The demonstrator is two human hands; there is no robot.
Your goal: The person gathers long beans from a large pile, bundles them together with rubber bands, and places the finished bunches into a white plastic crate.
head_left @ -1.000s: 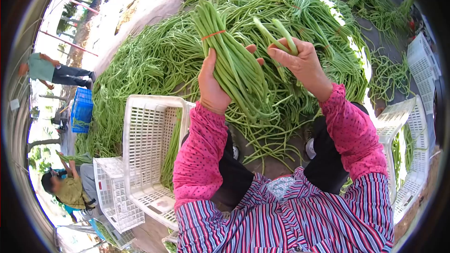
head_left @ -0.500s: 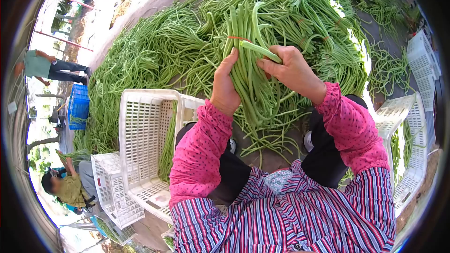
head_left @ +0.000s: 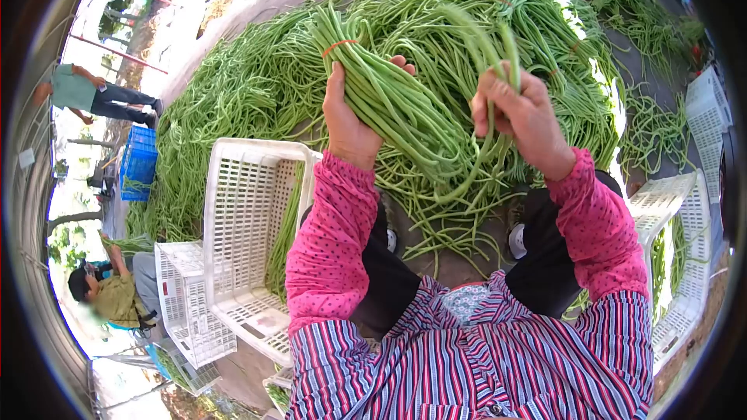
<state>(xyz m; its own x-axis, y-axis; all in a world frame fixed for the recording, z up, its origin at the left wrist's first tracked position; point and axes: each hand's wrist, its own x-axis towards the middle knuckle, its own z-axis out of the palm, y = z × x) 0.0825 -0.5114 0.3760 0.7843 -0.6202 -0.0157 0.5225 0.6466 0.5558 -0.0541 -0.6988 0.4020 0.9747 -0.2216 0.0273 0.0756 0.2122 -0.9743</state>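
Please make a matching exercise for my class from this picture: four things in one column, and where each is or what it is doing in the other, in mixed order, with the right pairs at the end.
Things:
1. Left hand
2. Blue crate
3. Red band
4. Right hand

Places and states:
A. Around the green bundle, near one end
B. Gripping loose beans apart from the bundle
C. Supporting the bundle
D. Beside the bean pile, near a standing person

Right pairs: 1-C, 2-D, 3-A, 4-B
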